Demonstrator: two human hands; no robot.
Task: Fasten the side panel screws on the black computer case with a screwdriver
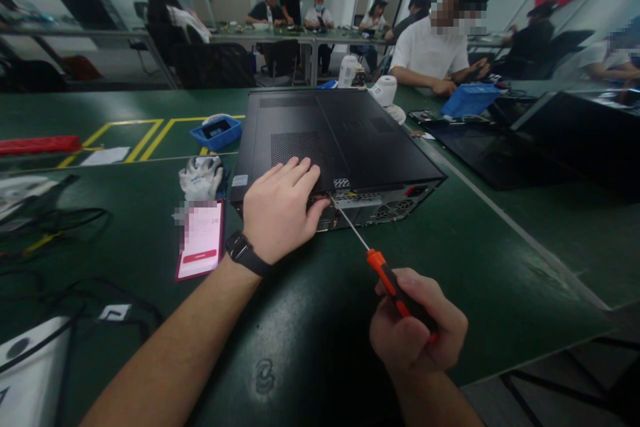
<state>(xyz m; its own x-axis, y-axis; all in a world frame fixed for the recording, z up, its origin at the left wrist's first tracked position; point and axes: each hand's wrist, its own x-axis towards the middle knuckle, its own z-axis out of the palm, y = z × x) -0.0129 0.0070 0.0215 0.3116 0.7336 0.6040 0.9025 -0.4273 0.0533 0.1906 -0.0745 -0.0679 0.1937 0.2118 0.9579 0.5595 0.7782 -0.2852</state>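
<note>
A black desktop computer case [380, 140] lies on its side, its rear panel with ports and a fan grille facing me. My left hand [283, 207] rests on its near edge, fingers stretched over the top cover near the vent holes and the thumb down by the rear panel. In my right hand [420, 327] is a red and black screwdriver [385, 273], gripped by its handle. Its shaft points up and left, and the tip meets the upper rear edge of the case close to my left thumb. Whether it sits in a screw is too small to tell.
Left of the case are a blue tray [217, 137], grey-white work gloves [200, 177] and a phone [203, 240]. Black cables [85, 287] lie farther left. To the right is a dark flat panel [490, 153]. Across the table a person in white [430, 47] works beside a blue bin [467, 100].
</note>
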